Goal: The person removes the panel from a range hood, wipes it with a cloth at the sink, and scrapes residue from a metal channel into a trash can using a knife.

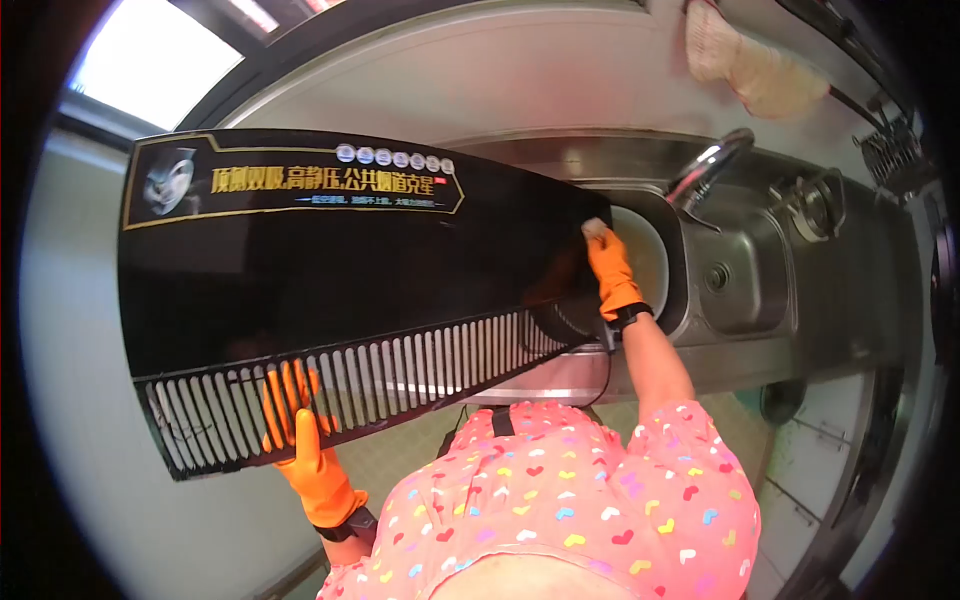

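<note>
A large black panel [350, 270] with a gold-edged label and a slotted grille along its near side reaches over the sink. In an orange glove, my left hand [310, 450] grips the grille's near edge, its thumb on the near side and its fingers showing behind the slots. My right hand [612, 268], also in an orange glove, is closed on a small pale cloth or sponge [594, 229] at the panel's right end. Below my right hand is a pale basin [650, 255] in the left sink bowl, partly hidden by the panel.
A chrome faucet [712, 165] stands behind the sink, with a second steel bowl [745, 285] to the right. A metal rack-like item [817, 207] sits on the steel counter [860, 290]. A pale cloth glove [750, 70] hangs at the upper right. A window is at the upper left.
</note>
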